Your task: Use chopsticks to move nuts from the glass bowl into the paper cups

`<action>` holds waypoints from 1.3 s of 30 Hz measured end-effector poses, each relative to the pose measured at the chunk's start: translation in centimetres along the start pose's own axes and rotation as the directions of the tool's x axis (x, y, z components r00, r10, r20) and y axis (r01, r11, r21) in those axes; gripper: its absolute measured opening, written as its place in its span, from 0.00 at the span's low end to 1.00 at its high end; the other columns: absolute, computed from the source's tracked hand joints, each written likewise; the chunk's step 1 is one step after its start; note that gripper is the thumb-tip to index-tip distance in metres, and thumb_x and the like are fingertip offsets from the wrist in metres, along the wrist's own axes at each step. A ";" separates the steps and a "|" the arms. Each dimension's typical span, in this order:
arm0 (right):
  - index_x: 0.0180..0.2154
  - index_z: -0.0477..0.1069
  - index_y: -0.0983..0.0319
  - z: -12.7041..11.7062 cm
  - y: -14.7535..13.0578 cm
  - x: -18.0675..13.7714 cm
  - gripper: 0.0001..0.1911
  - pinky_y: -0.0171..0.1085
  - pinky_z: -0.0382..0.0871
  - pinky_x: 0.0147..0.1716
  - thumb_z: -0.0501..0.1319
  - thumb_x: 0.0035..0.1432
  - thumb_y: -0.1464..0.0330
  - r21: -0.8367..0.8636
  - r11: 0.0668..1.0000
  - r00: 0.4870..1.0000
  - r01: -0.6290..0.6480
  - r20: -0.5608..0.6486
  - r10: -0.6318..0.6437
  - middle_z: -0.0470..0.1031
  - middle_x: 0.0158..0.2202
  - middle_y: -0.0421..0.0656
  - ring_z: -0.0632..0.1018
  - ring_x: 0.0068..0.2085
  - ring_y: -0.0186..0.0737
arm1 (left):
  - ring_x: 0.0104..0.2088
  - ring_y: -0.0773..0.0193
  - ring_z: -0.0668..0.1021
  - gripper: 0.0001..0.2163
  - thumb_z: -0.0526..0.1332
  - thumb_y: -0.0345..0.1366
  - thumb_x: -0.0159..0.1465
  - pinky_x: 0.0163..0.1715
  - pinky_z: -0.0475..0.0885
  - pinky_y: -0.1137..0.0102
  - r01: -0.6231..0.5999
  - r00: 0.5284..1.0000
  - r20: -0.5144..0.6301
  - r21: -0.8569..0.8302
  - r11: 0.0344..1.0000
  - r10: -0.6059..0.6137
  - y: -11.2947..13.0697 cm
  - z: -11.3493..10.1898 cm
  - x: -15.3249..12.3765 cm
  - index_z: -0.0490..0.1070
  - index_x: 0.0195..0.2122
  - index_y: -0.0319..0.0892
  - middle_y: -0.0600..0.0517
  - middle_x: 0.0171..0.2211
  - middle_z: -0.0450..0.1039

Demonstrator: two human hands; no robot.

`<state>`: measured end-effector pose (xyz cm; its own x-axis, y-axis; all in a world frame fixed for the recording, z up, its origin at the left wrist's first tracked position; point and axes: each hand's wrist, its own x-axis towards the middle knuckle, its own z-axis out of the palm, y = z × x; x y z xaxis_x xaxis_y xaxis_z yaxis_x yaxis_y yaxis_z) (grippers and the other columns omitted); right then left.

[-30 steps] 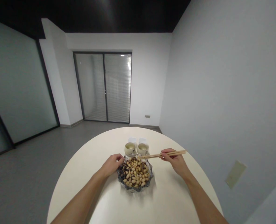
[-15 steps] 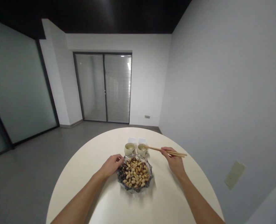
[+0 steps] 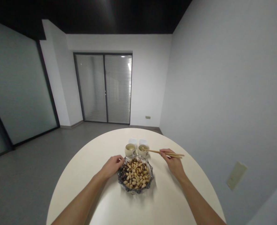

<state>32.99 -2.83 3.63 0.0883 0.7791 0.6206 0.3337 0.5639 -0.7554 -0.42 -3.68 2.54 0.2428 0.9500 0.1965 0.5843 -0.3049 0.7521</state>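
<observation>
A pair of wooden chopsticks (image 3: pixel 154 151) is in my right hand (image 3: pixel 174 162), pinched between thumb and fingers. Their tips reach into the mouth of the right-hand small cream cup (image 3: pixel 142 153); whether they hold anything is too small to tell. My left hand (image 3: pixel 112 165) grips the left rim of a scalloped glass bowl (image 3: pixel 129 190), fingers curled at its edge. Mixed nuts (image 3: pixel 136 175) and dark seeds (image 3: pixel 123 172) fill the bowl. Touching distance behind it stands a second cream cup (image 3: pixel 129 150), left of the first.
Two small white plastic containers (image 3: pixel 142 142) sit behind the cups. Everything stands on a round cream table (image 3: pixel 87 165). A grey wall (image 3: pixel 223 93) rises to the right, and glass doors (image 3: pixel 105 90) stand across the room.
My right hand has shifted slightly left, and the chopstick tips have moved a little left and lower at the right-hand cup. My left hand stays at the bowl.
</observation>
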 end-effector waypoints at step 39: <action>0.35 0.75 0.62 1.5 -0.9 3.5 0.21 0.42 0.79 0.34 0.68 0.50 0.51 0.169 0.967 0.980 -0.190 0.096 0.176 0.79 0.28 0.44 0.81 0.30 0.43 | 0.32 0.57 0.77 0.20 0.53 0.51 0.62 0.33 0.68 0.68 0.011 1.000 -0.008 -0.016 1.000 -0.011 -0.7 0.5 0.3 0.76 0.33 0.39 0.48 0.30 0.79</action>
<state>31.60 -0.17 6.19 0.0554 0.8888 0.4549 0.1470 0.4434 -0.8842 -0.35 -3.24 1.79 0.2301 0.9537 0.1934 0.5744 -0.2936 0.7641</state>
